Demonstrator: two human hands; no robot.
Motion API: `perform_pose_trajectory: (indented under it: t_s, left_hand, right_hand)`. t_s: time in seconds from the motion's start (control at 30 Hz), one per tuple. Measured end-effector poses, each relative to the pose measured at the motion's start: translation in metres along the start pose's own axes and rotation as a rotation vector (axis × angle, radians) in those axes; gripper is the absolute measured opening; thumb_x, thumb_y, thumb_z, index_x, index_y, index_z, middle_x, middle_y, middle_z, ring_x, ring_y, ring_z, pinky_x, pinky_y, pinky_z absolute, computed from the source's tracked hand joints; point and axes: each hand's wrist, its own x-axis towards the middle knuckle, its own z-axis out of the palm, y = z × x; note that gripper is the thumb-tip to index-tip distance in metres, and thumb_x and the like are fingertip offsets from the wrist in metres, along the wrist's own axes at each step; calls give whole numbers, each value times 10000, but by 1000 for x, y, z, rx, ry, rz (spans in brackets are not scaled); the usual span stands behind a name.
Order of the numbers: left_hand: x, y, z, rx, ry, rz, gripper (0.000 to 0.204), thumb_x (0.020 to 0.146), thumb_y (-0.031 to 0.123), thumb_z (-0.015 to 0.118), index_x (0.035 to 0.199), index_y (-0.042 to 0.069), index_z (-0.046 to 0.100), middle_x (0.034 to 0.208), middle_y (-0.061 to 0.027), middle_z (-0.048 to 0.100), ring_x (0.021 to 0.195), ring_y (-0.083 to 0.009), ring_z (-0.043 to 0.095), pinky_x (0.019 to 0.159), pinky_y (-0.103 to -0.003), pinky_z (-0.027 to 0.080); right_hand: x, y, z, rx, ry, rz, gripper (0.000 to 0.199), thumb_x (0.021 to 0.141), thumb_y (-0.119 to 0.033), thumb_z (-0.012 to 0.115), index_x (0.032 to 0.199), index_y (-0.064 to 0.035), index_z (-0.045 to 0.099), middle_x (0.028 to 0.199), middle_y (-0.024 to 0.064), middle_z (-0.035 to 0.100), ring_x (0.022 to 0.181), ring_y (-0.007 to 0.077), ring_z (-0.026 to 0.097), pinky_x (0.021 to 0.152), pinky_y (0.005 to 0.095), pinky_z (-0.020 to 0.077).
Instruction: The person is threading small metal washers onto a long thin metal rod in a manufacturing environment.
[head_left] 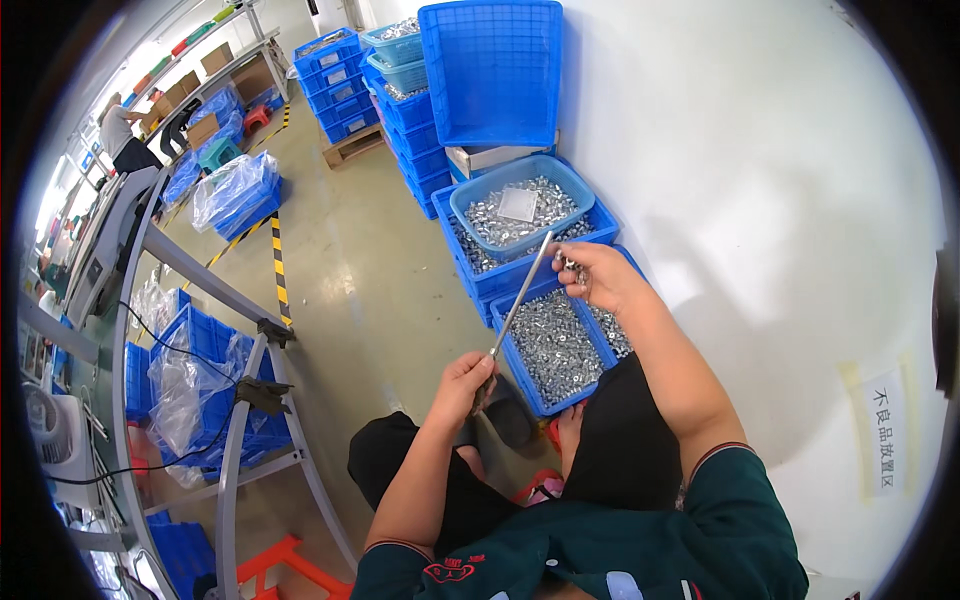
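Head view, sole view examined: the long, slender, silver-grey metal rod [520, 297] is held on the near side of the pale-blue, rounded plastic basin [490, 188], which serves as reference. The left hand [463, 383], nearer the wearer than the basin and left of it, has its fingers curled shut around the rod's lower end, thumb pressed against it. The right hand [600, 272], at the basin's near right corner, is pinching a cluster of small, shiny metal parts [570, 266] between thumb and bunched fingertips. Progress, as judged: early or midway; the rod is in hand and some parts are picked up, while a large quantity lies loose in the basin and in the deep-blue, rectangular plastic bin [515, 370] on the basin's near side. Whether any part sits on the rod cannot be determined; the exposed shaft appears bare, and its gripped end is hidden. Orientation: the rod's long axis runs obliquely, its free end pointing away from the wearer and rightward, overlapping the basin's near edge in the picture, just beside the right fingertips. Contact between that tip and the held parts cannot be confirmed.
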Motion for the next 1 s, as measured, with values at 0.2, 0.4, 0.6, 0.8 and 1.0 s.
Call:
perform_pose_trajectory:
  t_s: [0.2, 0.4, 0.6, 0.8, 1.0]
  left_hand:
    - [-2, -4, -1, 138, -9, 60, 233, 892, 251, 508, 795, 44, 551, 599, 8, 481, 514, -70, 427, 472, -213, 334]
    - [-4, -5, -3, 139, -28, 32, 264, 885, 303, 501, 808, 57, 554, 605, 2, 465, 523, -74, 423, 460, -213, 333]
    - [-2, -12, -8, 215, 22, 64, 266, 882, 316, 503, 797, 68, 549, 604, 7, 459, 536, -76, 424, 453, -214, 334]
    - [1, -5, 1, 198, 65, 28, 265, 883, 304, 502, 796, 58, 541, 609, 4, 470, 537, -80, 430, 473, -213, 335]
    - [8, -11, -10, 152, 46, 133, 246, 881, 302, 494, 812, 73, 547, 610, 5, 480, 502, -71, 429, 419, -217, 349]
  right_hand:
    - [5, -6, -16, 114, -84, -68, 190, 903, -151, 484, 967, 19, 539, 742, 27, 491, 554, 57, 421, 393, 162, 304]
    - [3, -6, -13, 47, -131, -38, 216, 893, -187, 515, 945, 18, 557, 675, -2, 467, 498, 34, 374, 373, 145, 266]
    - [-1, -8, -3, -361, 12, -136, 204, 875, -199, 541, 934, -11, 593, 668, -31, 442, 502, 23, 359, 383, 148, 227]
    - [-1, 16, 11, -457, -117, 110, 201, 844, -222, 591, 915, -35, 608, 639, -20, 475, 468, 32, 363, 377, 172, 218]
    - [2, 8, 4, -445, -16, 107, 252, 826, -293, 618, 797, -55, 542, 612, -1, 478, 421, 38, 339, 353, 175, 208]
